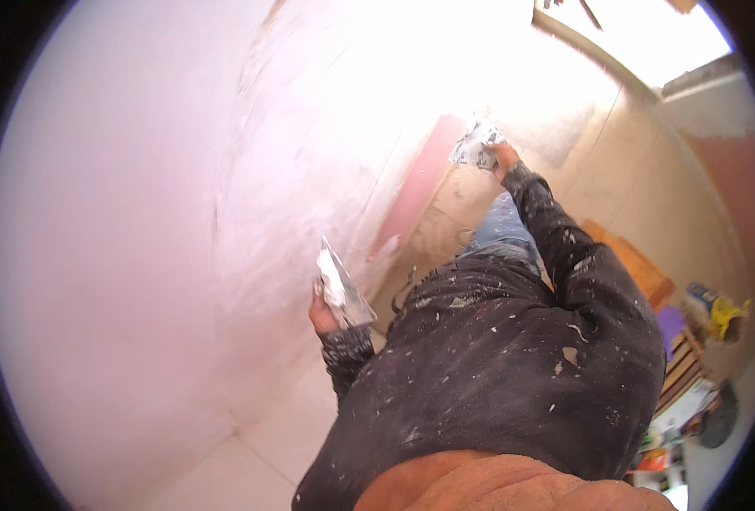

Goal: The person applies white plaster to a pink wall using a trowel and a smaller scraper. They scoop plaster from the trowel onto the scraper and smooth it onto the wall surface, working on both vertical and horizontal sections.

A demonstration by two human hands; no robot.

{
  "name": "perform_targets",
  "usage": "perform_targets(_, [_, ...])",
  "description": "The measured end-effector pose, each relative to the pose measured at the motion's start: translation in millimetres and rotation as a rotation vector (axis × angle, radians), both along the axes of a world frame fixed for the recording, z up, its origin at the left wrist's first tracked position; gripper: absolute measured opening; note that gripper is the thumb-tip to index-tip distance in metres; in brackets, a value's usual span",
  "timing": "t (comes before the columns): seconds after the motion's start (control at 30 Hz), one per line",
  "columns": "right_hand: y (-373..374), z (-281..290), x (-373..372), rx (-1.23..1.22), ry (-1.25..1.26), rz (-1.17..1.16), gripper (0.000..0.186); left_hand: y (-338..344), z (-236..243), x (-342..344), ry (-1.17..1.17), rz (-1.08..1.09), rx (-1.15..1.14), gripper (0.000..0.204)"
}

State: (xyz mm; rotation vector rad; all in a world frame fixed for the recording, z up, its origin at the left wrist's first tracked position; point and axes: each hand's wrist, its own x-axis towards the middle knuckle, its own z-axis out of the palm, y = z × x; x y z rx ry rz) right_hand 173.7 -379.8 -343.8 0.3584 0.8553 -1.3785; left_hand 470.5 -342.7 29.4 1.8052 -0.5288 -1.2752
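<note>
My left hand (322, 312) is closed on a wide flat metal trowel (354, 300), held close to the whitish-pink wall (165, 213). A lump of white putty (331, 277) lies along the trowel's blade. Farther ahead, my right arm reaches out. The fingers of my right hand (503, 158) are wrapped round a broad putty knife (474, 146), its blade smeared with white and dark patches. That blade is beside the far end of a pink strip (420, 180) low on the wall; I cannot tell whether it touches. Glare washes out the wall behind it.
To the right are an orange-brown board (631, 261), a yellow bag (726, 318), a slatted wooden piece (682, 372) and a round black object (719, 417). A bright opening (629, 38) is at the upper right. Brown floor (641, 170) stretches ahead.
</note>
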Motion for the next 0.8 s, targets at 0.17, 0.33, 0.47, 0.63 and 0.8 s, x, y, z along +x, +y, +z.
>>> perform_targets(0.17, [-122.9, -27.5, 23.3, 0.019, 0.608, 0.235, 0.020, -30.9, 53.5, 48.7, 0.397, -0.186, 0.105, 0.047])
perform_targets(0.33, [-171.1, -57.7, 3.6, -0.041, 0.909, 0.194, 0.026, -43.7, 51.3, 47.2, 0.446, -0.058, 0.172, 0.053])
perform_targets(0.47, [-174.7, -6.4, 15.7, -0.024, 0.921, 0.025, 0.035, -43.4, 50.6, 49.4, 0.342, -0.118, 0.256, 0.053])
perform_targets(0.63, [-159.2, 98.7, 81.3, 0.074, 1.034, -0.044, 0.067, -47.8, 48.8, 62.1, 0.389, -0.108, 0.305, 0.055])
perform_targets(0.8, [-113.0, 56.9, 87.3, -0.047, 0.703, -0.002, 0.041, -45.0, 50.2, 60.4, 0.415, -0.163, 0.294, 0.055])
